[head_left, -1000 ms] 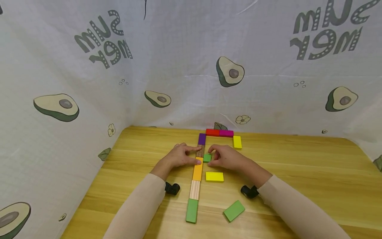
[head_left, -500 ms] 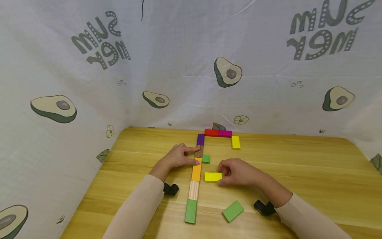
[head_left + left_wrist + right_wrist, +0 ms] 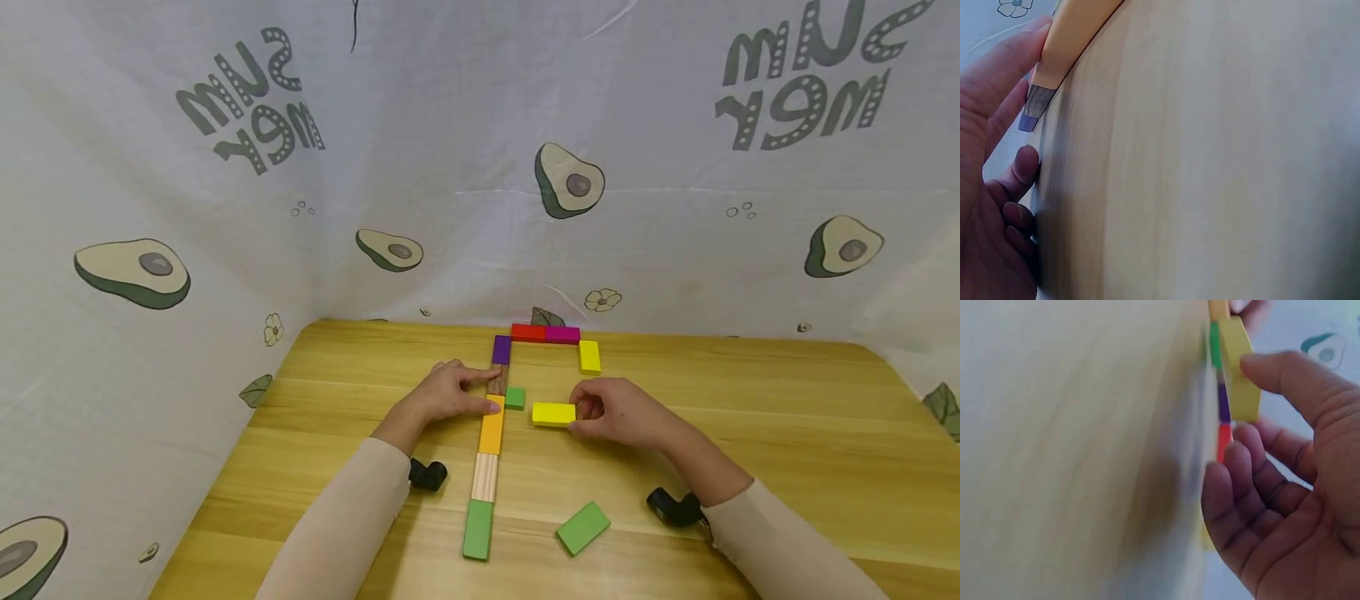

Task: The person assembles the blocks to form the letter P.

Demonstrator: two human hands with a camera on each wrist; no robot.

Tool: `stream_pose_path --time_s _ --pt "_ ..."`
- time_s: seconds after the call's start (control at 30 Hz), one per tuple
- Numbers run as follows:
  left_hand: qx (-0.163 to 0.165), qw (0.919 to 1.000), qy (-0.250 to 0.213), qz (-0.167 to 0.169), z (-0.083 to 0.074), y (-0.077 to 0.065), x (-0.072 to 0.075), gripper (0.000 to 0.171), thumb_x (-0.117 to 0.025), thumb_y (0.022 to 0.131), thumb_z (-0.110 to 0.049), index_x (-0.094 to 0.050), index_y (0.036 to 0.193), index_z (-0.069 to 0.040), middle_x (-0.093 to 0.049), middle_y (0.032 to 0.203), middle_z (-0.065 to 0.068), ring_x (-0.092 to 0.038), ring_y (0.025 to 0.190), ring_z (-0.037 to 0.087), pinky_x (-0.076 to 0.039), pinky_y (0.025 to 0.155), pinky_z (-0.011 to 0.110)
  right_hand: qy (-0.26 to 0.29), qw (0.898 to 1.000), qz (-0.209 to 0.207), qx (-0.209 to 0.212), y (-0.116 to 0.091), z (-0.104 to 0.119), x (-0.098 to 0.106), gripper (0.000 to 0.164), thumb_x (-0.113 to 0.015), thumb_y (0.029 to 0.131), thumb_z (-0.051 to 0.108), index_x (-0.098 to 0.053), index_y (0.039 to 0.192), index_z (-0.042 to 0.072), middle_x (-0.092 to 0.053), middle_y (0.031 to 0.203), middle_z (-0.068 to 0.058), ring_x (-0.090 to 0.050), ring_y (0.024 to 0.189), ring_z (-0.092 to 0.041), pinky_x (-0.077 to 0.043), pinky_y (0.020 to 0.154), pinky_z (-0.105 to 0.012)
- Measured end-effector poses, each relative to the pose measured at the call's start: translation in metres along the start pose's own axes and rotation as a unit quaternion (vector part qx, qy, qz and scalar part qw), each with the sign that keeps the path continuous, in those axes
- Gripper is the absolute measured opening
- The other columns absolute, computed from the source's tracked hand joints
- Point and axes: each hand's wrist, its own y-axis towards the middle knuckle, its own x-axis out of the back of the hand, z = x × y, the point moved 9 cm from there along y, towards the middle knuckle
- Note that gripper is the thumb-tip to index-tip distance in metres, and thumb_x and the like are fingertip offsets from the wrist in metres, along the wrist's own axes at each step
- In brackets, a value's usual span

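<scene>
My right hand (image 3: 615, 408) pinches a yellow block (image 3: 552, 415) by its right end, thumb and index finger on opposite sides. In the right wrist view the same yellow block (image 3: 1245, 400) appears close over the table. To its left lies a small green block (image 3: 515, 398), against a column of blocks. My left hand (image 3: 446, 392) rests beside that column, its index fingertip on the brown block (image 3: 495, 387) and its thumb on the orange block (image 3: 492, 432). The left wrist view shows the thumb at the edge of the orange block (image 3: 1069, 47).
Above the brown block stands a purple block (image 3: 501, 350), then red (image 3: 528, 333) and magenta (image 3: 562, 335) blocks, with another yellow block (image 3: 589, 357) at right. Below the orange are a pale wood block (image 3: 485, 477) and a green block (image 3: 477, 530). A loose green block (image 3: 582, 528) lies at front.
My right hand left the small green block, moved down to the yellow block, and has carried it up and slightly right. The left hand stays on the column.
</scene>
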Motion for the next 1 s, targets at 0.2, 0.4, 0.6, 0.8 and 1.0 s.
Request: stream_pose_path --time_s 0.2,0.4,0.6,0.8,1.0 --pt "0.004 1.0000 -0.002 0.002 0.001 0.000 0.000 0.068 -0.085 0.079 -0.052 -0.061 0.141 -0.039 -0.055 0.102 0.002 -0.043 0.098 0.020 -0.039 0.076 0.031 -0.024 0.999 -0.021 -0.005 0.014 -0.008 0.005 0.033 -0.083 0.086 0.032 -0.069 0.106 0.010 -0.061 0.080 0.004 -0.053 0.075 -0.012 -0.048 0.071 -0.026" --pt "0.007 1.0000 0.001 0.006 0.002 0.002 -0.002 0.069 -0.085 0.079 -0.052 -0.061 0.142 -0.039 -0.055 0.103 0.002 -0.043 0.099 0.020 -0.039 0.076 0.031 -0.030 0.999 -0.005 -0.011 0.023 -0.007 0.000 0.033 -0.082 0.087 0.033 -0.069 0.108 0.010 -0.061 0.079 0.005 -0.052 0.073 -0.012 -0.046 0.072 -0.029" --pt "0.005 1.0000 0.001 0.005 0.002 0.003 -0.001 0.068 -0.085 0.079 -0.052 -0.060 0.142 -0.039 -0.054 0.102 0.003 -0.043 0.099 0.021 -0.039 0.076 0.032 -0.033 0.999 -0.002 -0.020 0.026 -0.008 -0.001 0.034 -0.081 0.087 0.033 -0.069 0.110 0.011 -0.062 0.079 0.004 -0.052 0.073 -0.013 -0.045 0.071 -0.029" --pt "0.006 1.0000 0.003 0.006 0.001 0.002 -0.001 0.068 -0.085 0.079 -0.052 -0.061 0.141 -0.038 -0.054 0.101 0.003 -0.043 0.098 0.020 -0.039 0.076 0.031 -0.031 0.999 0.000 -0.019 0.026 -0.008 -0.001 0.034 -0.081 0.088 0.033 -0.069 0.111 0.011 -0.062 0.079 0.004 -0.052 0.073 -0.012 -0.046 0.071 -0.029" --pt "0.004 1.0000 0.006 0.006 0.000 0.002 -0.001 0.068 -0.085 0.079 -0.051 -0.061 0.141 -0.037 -0.053 0.100 0.003 -0.043 0.097 0.020 -0.038 0.075 0.031 -0.029 0.999 0.001 -0.025 0.025 -0.008 -0.001 0.035 -0.082 0.087 0.033 -0.068 0.111 0.011 -0.061 0.080 0.004 -0.052 0.074 -0.013 -0.046 0.072 -0.029"
